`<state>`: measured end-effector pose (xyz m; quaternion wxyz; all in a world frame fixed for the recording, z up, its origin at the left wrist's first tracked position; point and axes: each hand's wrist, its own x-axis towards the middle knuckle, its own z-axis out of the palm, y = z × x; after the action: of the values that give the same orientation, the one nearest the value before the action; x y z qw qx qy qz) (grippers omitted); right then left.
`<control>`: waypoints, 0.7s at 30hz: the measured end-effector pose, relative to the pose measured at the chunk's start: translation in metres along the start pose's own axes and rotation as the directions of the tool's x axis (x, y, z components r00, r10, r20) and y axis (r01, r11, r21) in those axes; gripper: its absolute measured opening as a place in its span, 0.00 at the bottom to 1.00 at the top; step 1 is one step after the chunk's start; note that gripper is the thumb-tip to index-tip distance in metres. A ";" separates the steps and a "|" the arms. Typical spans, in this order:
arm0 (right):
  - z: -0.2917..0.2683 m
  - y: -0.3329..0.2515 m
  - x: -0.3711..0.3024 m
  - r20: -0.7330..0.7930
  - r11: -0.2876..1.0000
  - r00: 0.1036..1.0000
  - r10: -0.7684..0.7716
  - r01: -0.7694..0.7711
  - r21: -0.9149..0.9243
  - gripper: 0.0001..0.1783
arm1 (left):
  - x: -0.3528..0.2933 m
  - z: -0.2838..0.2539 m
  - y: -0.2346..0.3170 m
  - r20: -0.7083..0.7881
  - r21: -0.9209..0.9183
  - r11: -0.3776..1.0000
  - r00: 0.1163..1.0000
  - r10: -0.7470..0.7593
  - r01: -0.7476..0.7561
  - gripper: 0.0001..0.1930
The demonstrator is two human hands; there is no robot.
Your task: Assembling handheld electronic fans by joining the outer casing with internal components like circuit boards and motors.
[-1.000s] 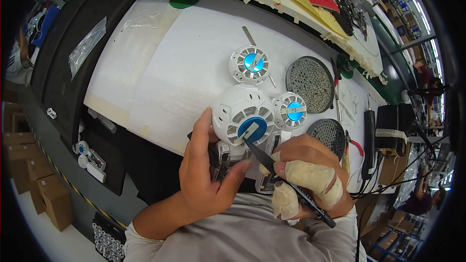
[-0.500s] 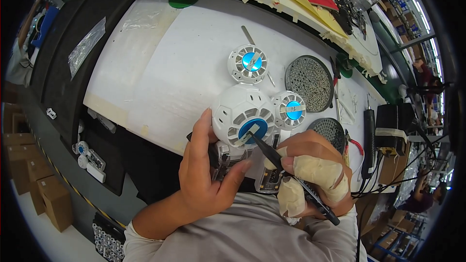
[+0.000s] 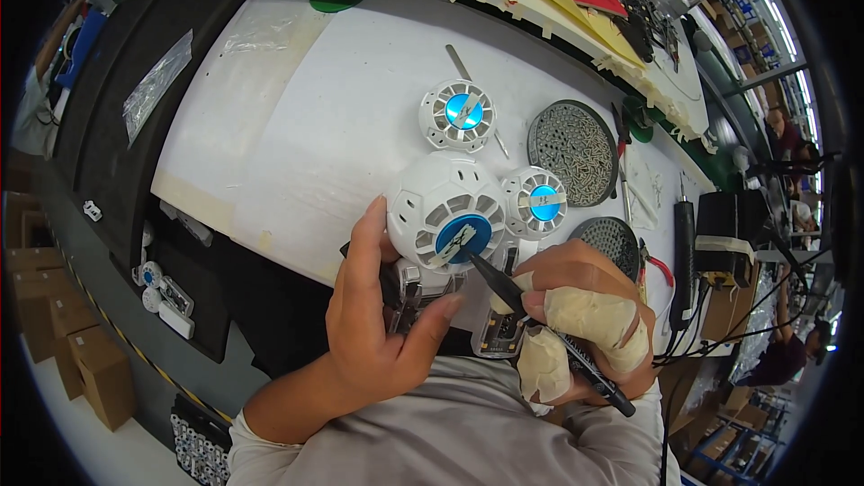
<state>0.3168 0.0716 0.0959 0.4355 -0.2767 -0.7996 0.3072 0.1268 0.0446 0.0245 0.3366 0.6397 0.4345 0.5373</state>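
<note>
A busy workroom rings the scene, twelve o'clock pointing away from the person: the pale bench (image 3: 333,117) stretches toward eleven, cardboard boxes (image 3: 103,378) sit out at eight. In come the hands! The left grip (image 3: 382,324) curls up from seven, a finger at the nine o'clock side of the white domed unit (image 3: 423,184); how firmly it clasps, I can't tell. The right grip (image 3: 589,310) pinches a black marker (image 3: 495,279), coming in from four. That dome sits by the bench's near edge, smaller white units just beside it at twelve (image 3: 438,135) and three (image 3: 521,227). The marker's long axis runs four-thirty to ten-thirty, nib at the five o'clock side of the blue disc (image 3: 481,229), which lies nearer the left grip. Smallest, the tape strip (image 3: 450,250) slants seven-thirty to one-thirty; nib contact is too fine to call.
</note>
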 end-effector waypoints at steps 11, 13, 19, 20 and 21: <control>0.006 0.001 -0.010 -0.164 0.996 0.985 0.053 -0.039 0.085 0.17 | 0.001 -0.001 -0.003 -0.009 -0.030 0.999 1.000 0.025 -0.025 0.42; 0.010 0.006 -0.009 -0.225 0.996 0.973 0.056 -0.038 0.085 0.14 | 0.001 -0.003 -0.005 -0.015 -0.036 0.999 0.999 0.036 -0.037 0.42; 0.010 -0.009 -0.006 -0.201 0.756 0.915 0.350 -0.149 0.638 0.10 | 0.005 -0.028 0.000 0.093 0.289 0.909 0.954 0.284 -0.299 0.39; 0.010 -0.011 -0.004 -0.193 0.756 0.920 0.341 -0.146 0.638 0.10 | 0.005 -0.032 0.001 0.174 0.386 0.842 0.926 0.334 -0.376 0.37; 0.010 -0.013 -0.003 -0.184 0.758 0.917 0.354 -0.167 0.630 0.10 | 0.005 -0.035 -0.001 0.165 0.394 0.840 0.927 0.336 -0.374 0.37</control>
<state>0.3074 0.0586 0.0991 0.5659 -0.2755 -0.5395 0.5592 0.0928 0.0481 0.0325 0.1053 0.7894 0.3977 0.4557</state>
